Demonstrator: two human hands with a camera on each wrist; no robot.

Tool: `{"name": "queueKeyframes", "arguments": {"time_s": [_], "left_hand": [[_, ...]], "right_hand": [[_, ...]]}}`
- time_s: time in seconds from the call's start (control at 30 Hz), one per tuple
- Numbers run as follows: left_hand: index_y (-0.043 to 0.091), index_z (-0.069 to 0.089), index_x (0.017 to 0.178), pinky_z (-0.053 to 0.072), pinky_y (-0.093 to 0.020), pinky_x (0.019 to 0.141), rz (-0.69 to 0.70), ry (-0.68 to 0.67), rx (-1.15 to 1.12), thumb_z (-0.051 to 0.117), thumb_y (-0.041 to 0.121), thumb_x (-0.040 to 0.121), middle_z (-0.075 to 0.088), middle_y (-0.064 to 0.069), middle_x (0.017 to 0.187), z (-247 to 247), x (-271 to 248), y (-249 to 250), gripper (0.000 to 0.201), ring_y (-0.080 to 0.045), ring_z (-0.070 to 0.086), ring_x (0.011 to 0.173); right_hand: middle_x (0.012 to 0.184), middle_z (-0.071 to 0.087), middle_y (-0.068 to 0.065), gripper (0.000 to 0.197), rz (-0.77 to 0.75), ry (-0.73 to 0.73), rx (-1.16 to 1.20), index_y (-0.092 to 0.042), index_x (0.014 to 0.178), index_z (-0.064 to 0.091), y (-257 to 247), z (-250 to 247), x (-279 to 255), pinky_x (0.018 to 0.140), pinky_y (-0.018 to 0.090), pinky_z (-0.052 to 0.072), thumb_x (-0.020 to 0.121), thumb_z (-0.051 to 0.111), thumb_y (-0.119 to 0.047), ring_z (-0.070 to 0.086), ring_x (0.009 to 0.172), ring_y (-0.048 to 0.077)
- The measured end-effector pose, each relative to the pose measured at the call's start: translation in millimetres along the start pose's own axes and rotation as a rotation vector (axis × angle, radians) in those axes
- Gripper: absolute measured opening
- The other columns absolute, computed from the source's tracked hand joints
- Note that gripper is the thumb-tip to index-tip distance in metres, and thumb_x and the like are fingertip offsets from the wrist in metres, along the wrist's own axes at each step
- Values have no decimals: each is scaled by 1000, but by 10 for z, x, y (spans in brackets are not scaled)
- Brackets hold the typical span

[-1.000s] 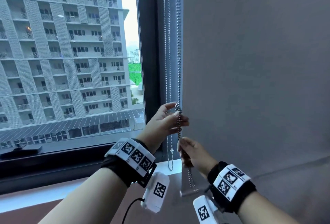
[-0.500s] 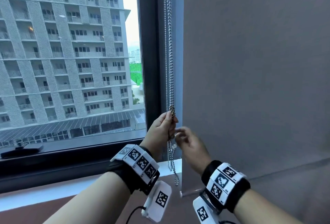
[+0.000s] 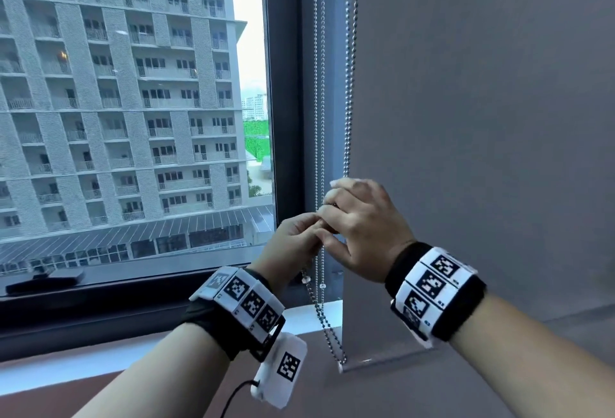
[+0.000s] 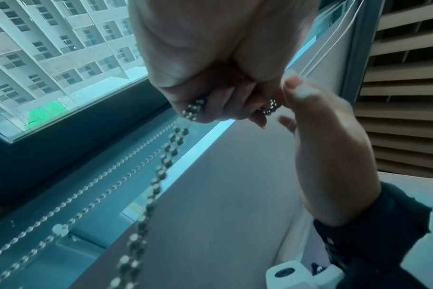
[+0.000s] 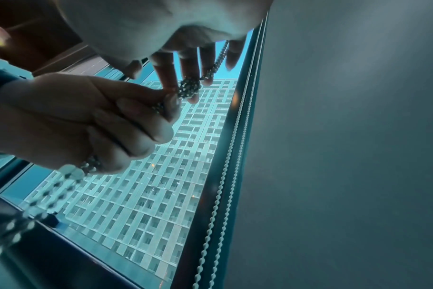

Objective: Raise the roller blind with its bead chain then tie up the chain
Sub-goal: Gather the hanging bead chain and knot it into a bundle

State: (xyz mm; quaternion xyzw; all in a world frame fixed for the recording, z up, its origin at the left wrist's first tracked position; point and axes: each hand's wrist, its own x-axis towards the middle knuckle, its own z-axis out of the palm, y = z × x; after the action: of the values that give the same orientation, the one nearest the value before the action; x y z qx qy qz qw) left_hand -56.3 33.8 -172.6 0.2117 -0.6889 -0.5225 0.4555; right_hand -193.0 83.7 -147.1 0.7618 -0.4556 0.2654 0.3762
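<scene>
Knotwork: my left hand (image 3: 293,244) and right hand (image 3: 362,228) both pinch the silver bead chain (image 3: 347,101), its slack hanging toward six o'clock, to tie it.

We cannot see the silver bead chain (image 3: 348,91) where both hands cover it; its top exits at twelve o'clock.

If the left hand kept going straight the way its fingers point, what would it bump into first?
Probably the right hand. The left hand points up and rightward, pinching the bead chain, and the two hands already touch at the knot.
</scene>
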Motion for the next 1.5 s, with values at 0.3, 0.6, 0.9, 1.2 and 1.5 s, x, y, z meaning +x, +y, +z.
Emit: {"name": "queueKeyframes", "arguments": {"time_s": [0.3,0.6,0.9,1.2,1.5], "left_hand": [[18,47,85,26,-15,40,37,-164,-14,57,9,73,49,2,61,-314,81,268,19,-5,34,42],[19,71,64,32,-15,53,171,-205,309,49,-3,75,59,0,60,-261,145,605,32,-8,44,55],[-2,65,93,48,-51,85,319,-6,246,50,29,90,64,-15,82,97,317,773,36,-19,57,79],[18,61,79,37,-23,62,264,96,84,50,24,94,59,13,67,93,321,705,19,-4,48,60],[23,47,60,30,-27,60,49,-157,-142,35,34,97,48,2,69,109,301,748,40,-9,49,58]], "right_hand": [[75,51,-1,33,56,23,187,-14,80,58,112,-124,120,68,31,41,81,53,-47,39,79,16],[44,44,-15,36,409,105,867,-27,57,43,9,-310,295,50,14,30,90,57,-32,39,45,3],[56,36,-6,20,800,313,1955,-19,75,48,-19,-400,397,36,15,22,95,45,-18,29,43,5],[70,55,-6,30,946,538,1675,-25,77,50,-58,-388,363,53,22,45,89,47,2,56,66,9],[96,67,10,14,777,418,792,-20,91,66,-2,-247,407,82,32,54,87,54,-17,64,84,18]]}}
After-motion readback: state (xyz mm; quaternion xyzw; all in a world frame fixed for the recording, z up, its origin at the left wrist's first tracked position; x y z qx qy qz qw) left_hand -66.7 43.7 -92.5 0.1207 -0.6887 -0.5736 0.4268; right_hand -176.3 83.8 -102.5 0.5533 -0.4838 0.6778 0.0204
